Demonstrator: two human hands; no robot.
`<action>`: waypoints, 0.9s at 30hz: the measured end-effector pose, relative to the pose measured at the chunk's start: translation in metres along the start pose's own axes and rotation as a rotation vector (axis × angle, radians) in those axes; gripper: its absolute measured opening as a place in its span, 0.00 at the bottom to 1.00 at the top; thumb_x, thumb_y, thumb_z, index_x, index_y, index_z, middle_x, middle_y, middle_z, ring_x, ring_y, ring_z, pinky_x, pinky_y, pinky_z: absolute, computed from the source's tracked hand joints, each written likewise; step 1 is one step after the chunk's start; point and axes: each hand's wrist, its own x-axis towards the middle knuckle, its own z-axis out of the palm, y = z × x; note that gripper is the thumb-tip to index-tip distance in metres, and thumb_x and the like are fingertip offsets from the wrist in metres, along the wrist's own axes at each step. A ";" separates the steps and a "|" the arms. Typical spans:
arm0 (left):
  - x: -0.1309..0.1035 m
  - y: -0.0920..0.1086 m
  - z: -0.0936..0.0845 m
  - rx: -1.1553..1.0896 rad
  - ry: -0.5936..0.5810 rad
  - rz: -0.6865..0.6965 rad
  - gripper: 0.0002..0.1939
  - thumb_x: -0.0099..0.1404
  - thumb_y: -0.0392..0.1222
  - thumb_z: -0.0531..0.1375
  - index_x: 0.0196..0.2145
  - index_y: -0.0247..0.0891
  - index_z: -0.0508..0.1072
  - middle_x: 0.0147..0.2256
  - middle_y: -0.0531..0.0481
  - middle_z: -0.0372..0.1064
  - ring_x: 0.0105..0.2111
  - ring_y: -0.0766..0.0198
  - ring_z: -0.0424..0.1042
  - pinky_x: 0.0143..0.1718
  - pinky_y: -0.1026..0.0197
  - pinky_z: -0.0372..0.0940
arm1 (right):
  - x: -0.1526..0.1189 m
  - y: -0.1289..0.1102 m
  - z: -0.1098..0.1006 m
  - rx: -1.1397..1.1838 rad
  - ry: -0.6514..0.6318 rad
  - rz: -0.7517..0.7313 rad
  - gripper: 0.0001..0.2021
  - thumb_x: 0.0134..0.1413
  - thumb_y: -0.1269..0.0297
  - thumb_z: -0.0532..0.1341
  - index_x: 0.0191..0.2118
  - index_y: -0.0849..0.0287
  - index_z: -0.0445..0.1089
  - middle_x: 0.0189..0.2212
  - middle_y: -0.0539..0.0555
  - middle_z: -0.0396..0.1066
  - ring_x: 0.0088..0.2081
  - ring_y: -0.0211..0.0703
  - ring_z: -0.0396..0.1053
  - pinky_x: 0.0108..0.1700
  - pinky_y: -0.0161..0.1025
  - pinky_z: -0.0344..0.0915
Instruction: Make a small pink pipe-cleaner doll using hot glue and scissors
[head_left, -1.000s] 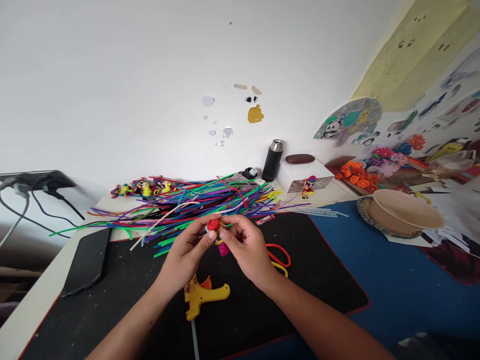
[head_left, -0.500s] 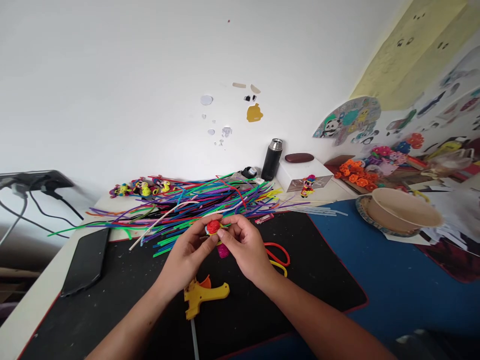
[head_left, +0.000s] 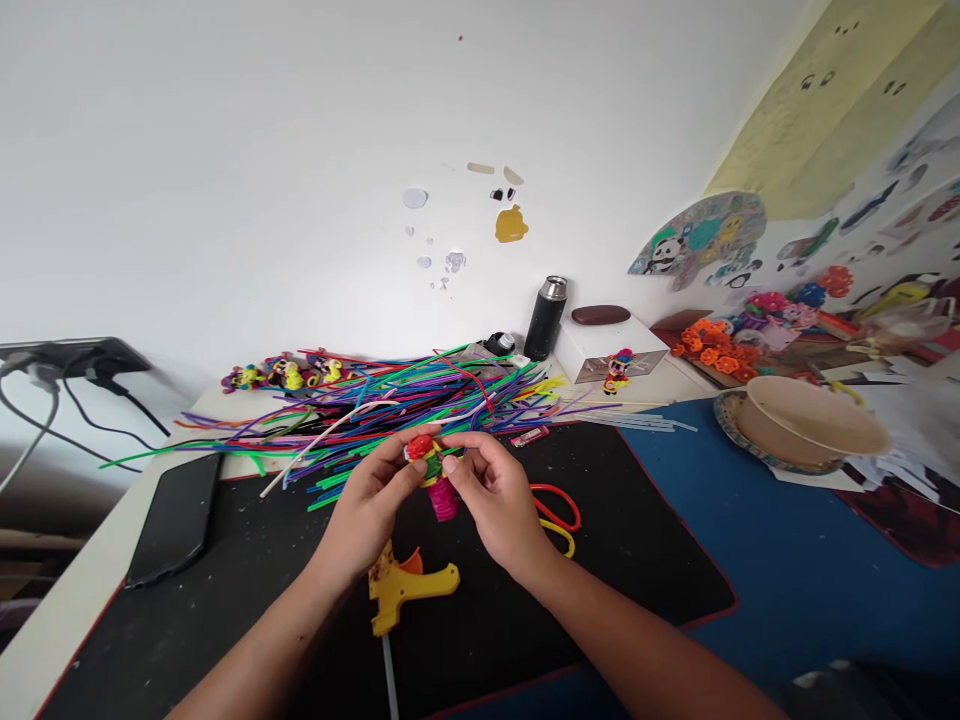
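The left hand and right hand pinch the figure from either side above the mat, apparently adjusting or checking it, so the next move likely calls for a light, steady hold.

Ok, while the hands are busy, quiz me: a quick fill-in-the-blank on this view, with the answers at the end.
1. The left hand and right hand hold a figure with a ____ top.
2. The glue gun lies on the ____ mat.
3. The case rests on the ____ box.
4. In the picture, the flask stands to the ____ of that box.

Missing words: red; black; white; left.
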 end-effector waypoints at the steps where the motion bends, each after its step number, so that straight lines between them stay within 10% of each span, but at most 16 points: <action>1: 0.000 -0.001 0.000 -0.012 0.000 -0.010 0.26 0.67 0.52 0.68 0.60 0.42 0.78 0.54 0.41 0.80 0.51 0.48 0.77 0.52 0.53 0.70 | -0.001 0.000 0.000 -0.014 0.000 -0.012 0.13 0.65 0.55 0.66 0.48 0.57 0.76 0.23 0.44 0.58 0.25 0.38 0.56 0.28 0.36 0.56; 27: 0.000 0.004 0.001 -0.093 0.006 -0.053 0.27 0.66 0.52 0.69 0.60 0.42 0.79 0.55 0.40 0.80 0.52 0.46 0.79 0.51 0.53 0.71 | -0.011 -0.005 0.000 -0.163 -0.034 -0.108 0.14 0.68 0.56 0.63 0.53 0.55 0.78 0.25 0.47 0.64 0.26 0.41 0.60 0.29 0.38 0.59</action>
